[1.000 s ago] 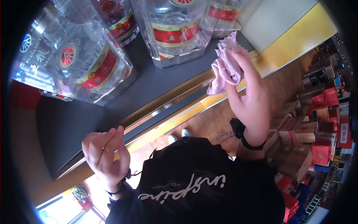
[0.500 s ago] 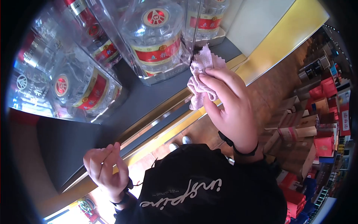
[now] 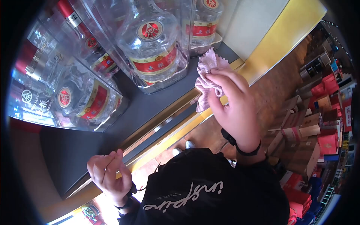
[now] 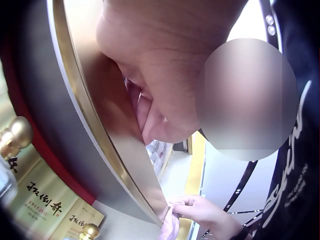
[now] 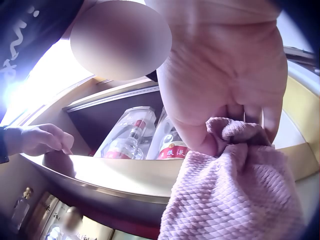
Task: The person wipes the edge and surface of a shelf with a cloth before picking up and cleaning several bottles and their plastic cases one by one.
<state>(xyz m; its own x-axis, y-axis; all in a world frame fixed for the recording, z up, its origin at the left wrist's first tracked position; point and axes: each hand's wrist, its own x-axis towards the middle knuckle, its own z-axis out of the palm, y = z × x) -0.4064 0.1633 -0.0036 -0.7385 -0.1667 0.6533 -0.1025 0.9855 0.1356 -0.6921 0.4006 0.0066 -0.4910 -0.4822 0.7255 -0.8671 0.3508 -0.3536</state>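
A pink textured cloth (image 3: 204, 84) hangs bunched in my right hand (image 3: 236, 105), pinched between thumb and fingers beside the shelf's front edge. In the right wrist view, the cloth (image 5: 230, 195) spreads below the palm (image 5: 225, 75). Loosely curled and holding nothing visible, my left hand (image 3: 110, 176) is near the other end of that edge; in the left wrist view its fingers (image 4: 145, 112) are partly hidden by the hand's back. Clear cases holding red-labelled bottles (image 3: 153, 63) stand on the dark shelf (image 3: 135, 108) behind the edge.
A yellow panel (image 3: 279, 43) borders the shelf at the right. Cardboard boxes (image 3: 300, 152) and red boxes (image 3: 328, 140) are stacked on the floor at the right. Below the shelf, gold-topped bottles (image 4: 17, 132) stand by pale boxes (image 4: 42, 195).
The head view has shifted, so the bottles appear further left and lower. My right fingers have bent further over the cloth. The left hand keeps its curled pose.
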